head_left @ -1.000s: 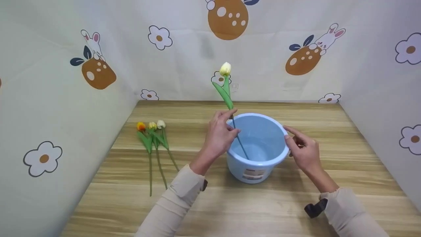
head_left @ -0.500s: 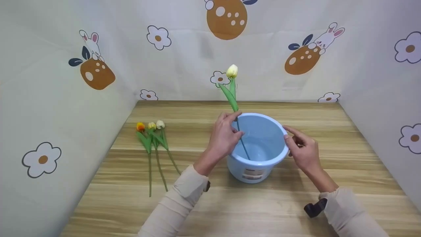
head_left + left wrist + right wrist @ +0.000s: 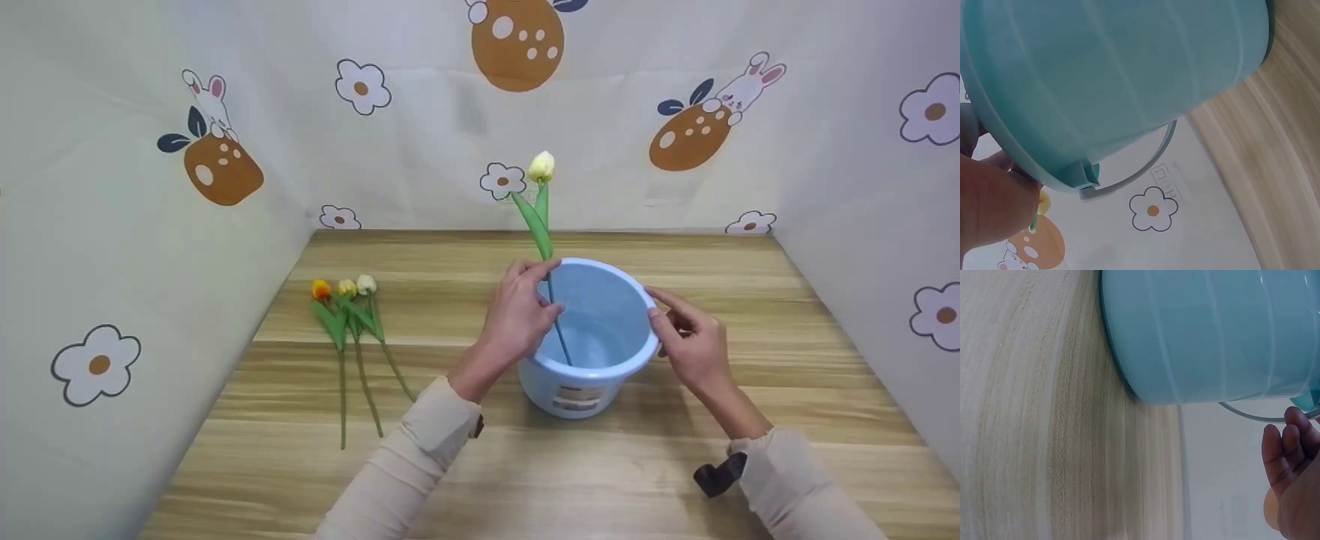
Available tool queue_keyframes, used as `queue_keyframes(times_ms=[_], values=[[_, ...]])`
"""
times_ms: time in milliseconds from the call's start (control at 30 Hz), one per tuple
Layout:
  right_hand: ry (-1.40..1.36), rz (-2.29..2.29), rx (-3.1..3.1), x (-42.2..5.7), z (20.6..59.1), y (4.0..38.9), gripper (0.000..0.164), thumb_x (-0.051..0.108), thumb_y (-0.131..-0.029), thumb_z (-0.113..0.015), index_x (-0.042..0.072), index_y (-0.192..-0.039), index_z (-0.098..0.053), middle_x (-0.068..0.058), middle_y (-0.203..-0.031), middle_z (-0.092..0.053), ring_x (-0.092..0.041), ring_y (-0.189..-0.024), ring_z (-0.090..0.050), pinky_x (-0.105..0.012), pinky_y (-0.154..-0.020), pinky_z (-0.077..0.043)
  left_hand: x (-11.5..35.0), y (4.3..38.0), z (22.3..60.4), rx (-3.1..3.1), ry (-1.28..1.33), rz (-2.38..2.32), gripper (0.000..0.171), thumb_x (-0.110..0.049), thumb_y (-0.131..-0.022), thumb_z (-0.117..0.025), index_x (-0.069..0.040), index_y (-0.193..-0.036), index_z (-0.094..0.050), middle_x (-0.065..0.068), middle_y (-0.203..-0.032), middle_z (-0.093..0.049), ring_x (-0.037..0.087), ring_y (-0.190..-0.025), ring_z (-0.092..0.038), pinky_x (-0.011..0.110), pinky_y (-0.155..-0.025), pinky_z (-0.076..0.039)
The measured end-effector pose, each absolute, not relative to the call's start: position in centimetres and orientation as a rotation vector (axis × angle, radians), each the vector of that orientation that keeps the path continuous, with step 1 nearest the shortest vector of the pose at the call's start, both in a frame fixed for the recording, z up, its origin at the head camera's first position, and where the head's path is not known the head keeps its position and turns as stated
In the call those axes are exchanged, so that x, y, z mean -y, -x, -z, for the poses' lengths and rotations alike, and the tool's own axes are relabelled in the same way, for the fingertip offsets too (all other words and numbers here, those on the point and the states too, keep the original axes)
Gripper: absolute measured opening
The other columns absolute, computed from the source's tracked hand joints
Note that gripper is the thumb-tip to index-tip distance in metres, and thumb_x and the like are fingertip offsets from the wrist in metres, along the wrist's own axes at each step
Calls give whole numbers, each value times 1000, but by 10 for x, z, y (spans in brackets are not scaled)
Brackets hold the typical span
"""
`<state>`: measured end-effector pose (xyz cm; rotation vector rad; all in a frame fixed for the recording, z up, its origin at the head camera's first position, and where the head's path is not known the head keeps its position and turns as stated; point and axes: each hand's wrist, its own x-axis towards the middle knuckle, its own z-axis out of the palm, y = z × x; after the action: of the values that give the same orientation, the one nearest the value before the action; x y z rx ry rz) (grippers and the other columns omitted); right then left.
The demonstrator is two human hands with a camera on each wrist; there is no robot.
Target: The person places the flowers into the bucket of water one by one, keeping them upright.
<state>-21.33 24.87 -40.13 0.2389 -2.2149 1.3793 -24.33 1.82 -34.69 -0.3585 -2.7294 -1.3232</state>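
A light blue bucket (image 3: 536, 386) stands upright on the wooden table, with a label on its front. My left hand (image 3: 519, 311) pinches the stem of a pale yellow tulip (image 3: 541, 166) over the bucket's left rim. The stem's lower end is inside the bucket, while the bloom and green leaves rise above the rim. At the right rim, my right hand (image 3: 696, 345) grips the edge between thumb and index finger. In the right wrist view, its other fingers (image 3: 1275, 455) are curled beside the bucket's handle (image 3: 1255, 418).
Left of the bucket lie three tulips: an orange one (image 3: 321, 290), a yellow one (image 3: 346, 289) and a white one (image 3: 367, 285). Their stems point toward the front. Patterned cloth walls (image 3: 420, 150) close off the table (image 3: 285, 405) at the back and sides.
My left hand has shifted right and slightly down, carrying the tulip, which now stands more upright. The right hand and the bucket have stayed in place.
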Motion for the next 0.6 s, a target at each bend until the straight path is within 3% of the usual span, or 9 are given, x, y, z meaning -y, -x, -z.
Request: queue_keyframes(times_ms=[333, 600], values=[[-270, -1393, 2189, -249, 403, 214, 27, 7, -90, -61, 5, -116, -68, -2, -57, -54, -9, -44, -51, -20, -39, -45, -24, 242, 347, 2733, 420, 1256, 63, -7, -81, -75, -19, -138, -51, 3, -117, -49, 7, -79, -58, 14, -65, -51], [-254, -1385, 2212, -250, 403, 214, 27, 8, -91, -61, 6, -117, -68, -3, -58, -55, -18, -45, -53, -21, -40, -46, -28, 243, 347, 2747, 461, 1220, 64, -6, -82, -73, -20, -140, -49, 3, -117, -47, 7, -79, -56, 14, -63, -51]])
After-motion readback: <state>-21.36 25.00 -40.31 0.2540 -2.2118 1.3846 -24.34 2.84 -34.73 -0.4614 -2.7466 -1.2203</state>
